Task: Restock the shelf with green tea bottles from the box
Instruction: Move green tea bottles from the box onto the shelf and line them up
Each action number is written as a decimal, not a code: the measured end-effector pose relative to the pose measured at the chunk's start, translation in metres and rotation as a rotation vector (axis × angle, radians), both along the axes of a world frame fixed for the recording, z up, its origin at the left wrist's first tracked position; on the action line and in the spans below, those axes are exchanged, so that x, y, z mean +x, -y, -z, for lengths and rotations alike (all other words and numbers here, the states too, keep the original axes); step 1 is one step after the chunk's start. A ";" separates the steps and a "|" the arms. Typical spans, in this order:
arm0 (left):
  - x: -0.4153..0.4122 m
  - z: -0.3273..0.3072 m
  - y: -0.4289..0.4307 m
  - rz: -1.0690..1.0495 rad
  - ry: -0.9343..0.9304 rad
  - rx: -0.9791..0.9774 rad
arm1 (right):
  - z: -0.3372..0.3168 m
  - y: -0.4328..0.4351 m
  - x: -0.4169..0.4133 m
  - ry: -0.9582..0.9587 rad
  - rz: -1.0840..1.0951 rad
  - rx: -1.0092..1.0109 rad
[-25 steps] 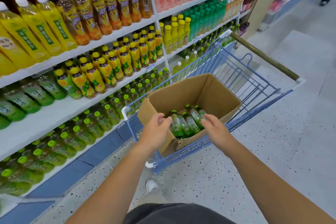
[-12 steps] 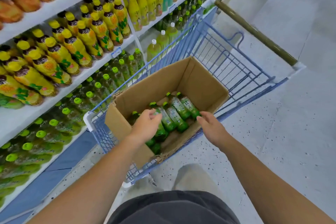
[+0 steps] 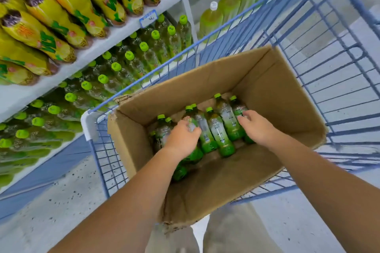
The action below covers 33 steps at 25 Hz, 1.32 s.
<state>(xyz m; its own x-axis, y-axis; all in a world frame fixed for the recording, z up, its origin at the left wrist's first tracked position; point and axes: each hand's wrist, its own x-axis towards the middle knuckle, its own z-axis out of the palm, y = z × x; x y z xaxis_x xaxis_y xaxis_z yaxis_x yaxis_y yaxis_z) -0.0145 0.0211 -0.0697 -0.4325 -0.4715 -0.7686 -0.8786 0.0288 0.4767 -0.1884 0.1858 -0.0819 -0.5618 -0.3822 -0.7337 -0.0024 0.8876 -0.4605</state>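
Green tea bottles (image 3: 218, 132) lie caps-away in box (image 3: 273, 88); left hand (image 3: 182, 138), right hand (image 3: 258, 128) fingers each grip one.

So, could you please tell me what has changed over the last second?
Both hands went down into the box: the left hand now curls round a bottle on the left, the right hand lands on the rightmost bottle, grip unclear. No bottle is lifted yet; box and cart stay put.
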 end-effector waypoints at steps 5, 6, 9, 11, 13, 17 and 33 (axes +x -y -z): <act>-0.019 0.073 -0.005 -0.100 0.153 -0.095 | 0.090 0.012 -0.045 0.071 -0.051 0.159; -0.021 0.087 -0.008 -0.108 0.194 -0.120 | 0.107 0.014 -0.050 0.069 -0.070 0.199; -0.022 0.111 -0.015 -0.093 0.277 -0.177 | 0.139 0.022 -0.053 0.044 -0.212 0.256; -0.020 0.122 -0.021 -0.064 0.316 -0.225 | 0.153 0.027 -0.050 0.016 -0.284 0.242; -0.019 0.129 -0.024 -0.030 0.347 -0.283 | 0.161 0.030 -0.046 -0.029 -0.283 0.249; -0.020 0.139 -0.028 0.018 0.402 -0.352 | 0.170 0.043 -0.037 -0.141 -0.278 0.304; -0.005 0.151 -0.020 0.005 0.305 -0.399 | 0.183 0.039 -0.008 -0.340 -0.301 0.330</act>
